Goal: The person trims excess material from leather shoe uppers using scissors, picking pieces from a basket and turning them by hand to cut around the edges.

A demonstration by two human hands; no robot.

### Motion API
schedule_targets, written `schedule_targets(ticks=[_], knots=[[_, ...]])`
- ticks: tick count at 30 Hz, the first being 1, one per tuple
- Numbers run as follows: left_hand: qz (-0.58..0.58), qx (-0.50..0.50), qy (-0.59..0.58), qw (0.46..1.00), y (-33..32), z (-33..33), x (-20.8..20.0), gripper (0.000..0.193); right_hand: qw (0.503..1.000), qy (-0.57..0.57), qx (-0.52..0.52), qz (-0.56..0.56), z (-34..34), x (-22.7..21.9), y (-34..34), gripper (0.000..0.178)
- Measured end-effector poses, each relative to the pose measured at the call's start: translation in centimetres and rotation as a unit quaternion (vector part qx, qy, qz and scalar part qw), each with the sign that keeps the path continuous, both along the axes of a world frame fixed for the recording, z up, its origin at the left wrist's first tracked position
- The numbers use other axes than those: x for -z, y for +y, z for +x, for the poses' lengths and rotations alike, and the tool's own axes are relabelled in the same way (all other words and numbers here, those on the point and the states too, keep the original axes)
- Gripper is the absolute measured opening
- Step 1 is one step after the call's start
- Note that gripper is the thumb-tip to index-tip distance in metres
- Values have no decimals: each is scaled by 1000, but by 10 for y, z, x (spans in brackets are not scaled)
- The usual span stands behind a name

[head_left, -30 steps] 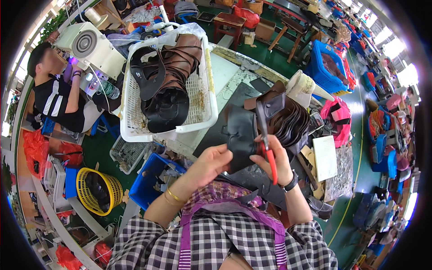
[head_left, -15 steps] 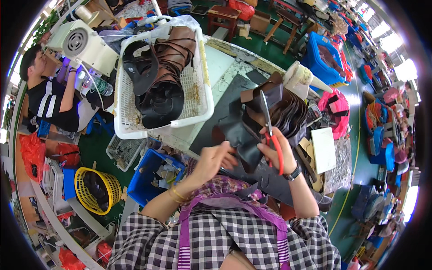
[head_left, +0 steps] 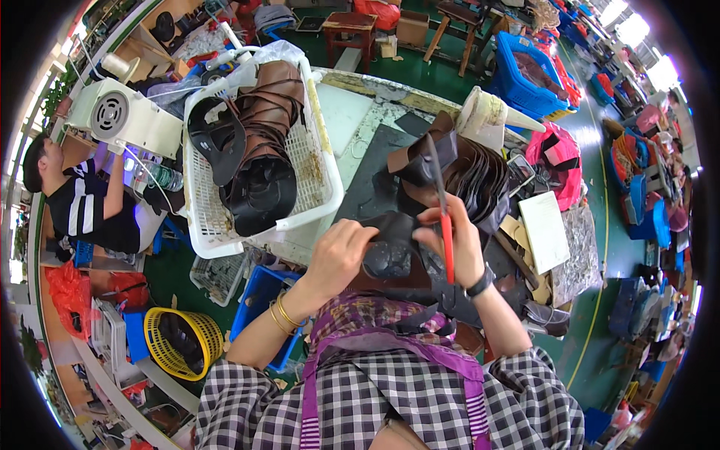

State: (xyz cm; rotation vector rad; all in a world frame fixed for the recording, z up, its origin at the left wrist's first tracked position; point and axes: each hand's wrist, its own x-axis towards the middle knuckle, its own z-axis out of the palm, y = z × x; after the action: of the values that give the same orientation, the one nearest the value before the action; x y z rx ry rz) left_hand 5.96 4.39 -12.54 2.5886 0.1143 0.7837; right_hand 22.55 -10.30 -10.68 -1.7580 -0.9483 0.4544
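Note:
My left hand [head_left: 339,253] pinches the left edge of a dark, curved leather piece [head_left: 391,253] just above my lap. At the piece's right edge are the thumb and fingers of my right hand [head_left: 459,246]. That same hand keeps a pair of red-handled scissors [head_left: 448,244] against the palm, blades pointing up and away. Behind the held piece, a fanned stack of dark brown leather pieces [head_left: 480,180] lies on a dark mat [head_left: 364,180] on the worktable.
At the left of the table stands a white plastic basket [head_left: 328,184] with overlapping brown and black leather pieces. A whitish cone-shaped container [head_left: 484,112] and a pale board [head_left: 544,232] are to the right. Lower left are a yellow basket [head_left: 154,349] and a blue bin [head_left: 251,300]. A co-worker [head_left: 82,199] sits far left.
My left hand has moved from open beside the leather to pinching its edge. The leather piece has come nearer to me and turned between both hands. The scissors stay in my right hand.

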Motion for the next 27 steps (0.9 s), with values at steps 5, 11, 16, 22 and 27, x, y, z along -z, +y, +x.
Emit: schedule_targets(ticks=[5,11,16,22,27], knots=[[7,-63,-23,998,-7,-4,-17,26,977,-210,-14,23,-16,-10,-7,51],[2,98,196,976,-7,-33,-15,26,953,-289,-81,40,-5,-15,-14,46],[-227,21,75,971,6,-17,-39,41,937,-298,-99,154,2,-21,-19,44],[-667,130,228,698,-10,-2,-34,35,866,-400,-177,242,3,-30,-7,49],[-831,123,148,523,-23,1,-40,31,895,-400,-146,137,2,-46,-11,53]])
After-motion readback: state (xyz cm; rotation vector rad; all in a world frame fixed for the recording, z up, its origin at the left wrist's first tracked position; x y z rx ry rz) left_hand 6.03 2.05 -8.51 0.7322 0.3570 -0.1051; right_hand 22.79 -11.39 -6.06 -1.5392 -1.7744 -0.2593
